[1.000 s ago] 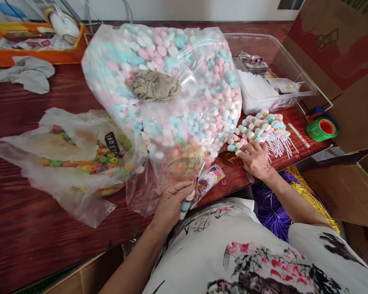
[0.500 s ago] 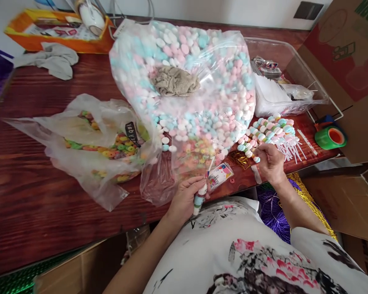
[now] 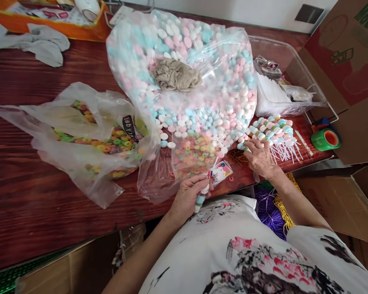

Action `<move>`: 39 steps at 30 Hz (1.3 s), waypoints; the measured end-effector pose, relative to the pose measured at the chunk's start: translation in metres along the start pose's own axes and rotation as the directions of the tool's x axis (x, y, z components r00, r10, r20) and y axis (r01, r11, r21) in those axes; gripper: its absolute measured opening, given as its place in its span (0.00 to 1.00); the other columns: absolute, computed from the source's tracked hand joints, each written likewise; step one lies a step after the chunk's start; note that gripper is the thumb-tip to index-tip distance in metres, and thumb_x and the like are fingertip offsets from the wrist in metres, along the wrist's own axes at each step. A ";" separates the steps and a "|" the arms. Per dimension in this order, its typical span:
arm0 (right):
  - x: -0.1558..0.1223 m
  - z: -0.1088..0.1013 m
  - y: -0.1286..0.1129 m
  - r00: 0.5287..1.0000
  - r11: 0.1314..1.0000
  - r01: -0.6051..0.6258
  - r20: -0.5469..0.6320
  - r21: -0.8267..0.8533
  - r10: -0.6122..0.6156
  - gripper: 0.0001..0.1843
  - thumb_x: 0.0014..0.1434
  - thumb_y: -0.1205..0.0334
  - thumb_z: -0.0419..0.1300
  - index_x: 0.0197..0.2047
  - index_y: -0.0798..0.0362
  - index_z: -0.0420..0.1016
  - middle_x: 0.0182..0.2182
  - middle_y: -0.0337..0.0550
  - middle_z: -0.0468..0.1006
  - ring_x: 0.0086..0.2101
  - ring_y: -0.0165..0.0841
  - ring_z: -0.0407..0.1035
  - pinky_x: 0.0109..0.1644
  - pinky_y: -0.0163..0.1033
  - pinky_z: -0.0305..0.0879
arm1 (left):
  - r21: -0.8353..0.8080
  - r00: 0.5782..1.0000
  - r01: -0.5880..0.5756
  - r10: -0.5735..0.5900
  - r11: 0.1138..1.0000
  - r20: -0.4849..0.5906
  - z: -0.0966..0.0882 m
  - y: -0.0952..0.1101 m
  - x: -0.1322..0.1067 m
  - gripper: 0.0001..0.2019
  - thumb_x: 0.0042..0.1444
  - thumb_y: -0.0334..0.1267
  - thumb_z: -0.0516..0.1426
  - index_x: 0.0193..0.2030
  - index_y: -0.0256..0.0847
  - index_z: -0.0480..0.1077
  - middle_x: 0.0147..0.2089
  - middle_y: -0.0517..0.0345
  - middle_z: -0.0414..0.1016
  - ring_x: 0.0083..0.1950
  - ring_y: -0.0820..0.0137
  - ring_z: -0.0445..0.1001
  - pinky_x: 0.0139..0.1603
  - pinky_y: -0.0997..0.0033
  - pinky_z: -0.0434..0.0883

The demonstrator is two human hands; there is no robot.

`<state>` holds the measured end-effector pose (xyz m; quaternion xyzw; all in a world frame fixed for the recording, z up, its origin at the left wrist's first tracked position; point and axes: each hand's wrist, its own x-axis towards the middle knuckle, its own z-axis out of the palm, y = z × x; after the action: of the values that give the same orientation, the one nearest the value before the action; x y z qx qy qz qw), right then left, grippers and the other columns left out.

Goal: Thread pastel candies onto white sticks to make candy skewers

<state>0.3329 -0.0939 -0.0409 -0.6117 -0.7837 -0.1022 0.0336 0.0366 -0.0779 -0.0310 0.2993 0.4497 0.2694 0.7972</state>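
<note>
From the head camera, the left hand (image 3: 187,197) is closed around a candy skewer (image 3: 201,195), a thin stick threaded with white, pale blue and pink puffs. It is held tilted at the near edge of the red-brown counter (image 3: 49,216), against the foot of a big clear bag of pastel candies (image 3: 208,81). The right hand (image 3: 259,158) lies palm down with its fingertips on the near end of a pile of like skewers (image 3: 271,128), whose white sticks fan rightward. Whether it grips one cannot be told.
</note>
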 end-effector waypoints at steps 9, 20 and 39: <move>0.005 -0.016 0.005 0.996 0.998 0.021 -0.089 0.062 -0.015 0.12 0.58 0.76 0.49 0.33 0.54 0.72 0.26 0.43 0.72 0.30 0.35 0.59 0.39 0.42 0.49 | -0.100 1.000 -0.002 0.003 0.995 0.016 0.001 0.013 0.000 0.10 0.43 0.39 0.67 0.29 0.37 0.73 0.24 0.58 0.76 0.21 0.75 0.70 0.23 0.76 0.68; 0.004 -0.019 0.004 1.000 0.998 0.003 -0.018 -0.062 -0.004 0.08 0.58 0.70 0.57 0.33 0.50 0.76 0.44 0.48 0.76 0.44 0.42 0.60 0.45 0.48 0.49 | -0.125 1.000 -0.005 0.003 0.992 -0.012 -0.003 0.009 -0.002 0.10 0.43 0.39 0.67 0.28 0.36 0.73 0.25 0.59 0.77 0.22 0.75 0.71 0.23 0.76 0.68; 0.019 -0.020 -0.008 0.977 0.985 0.172 -0.134 0.032 -0.167 0.09 0.60 0.72 0.56 0.38 0.54 0.78 0.26 0.41 0.77 0.29 0.33 0.64 0.38 0.42 0.48 | -0.210 0.998 0.016 -0.004 0.978 0.058 0.005 0.016 0.006 0.13 0.41 0.38 0.69 0.33 0.35 0.76 0.34 0.52 0.79 0.29 0.70 0.76 0.23 0.74 0.71</move>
<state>0.3189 -0.0816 -0.0192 -0.5338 -0.8312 -0.1274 0.0895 0.0410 -0.0641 -0.0212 0.2186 0.3974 0.3028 0.8382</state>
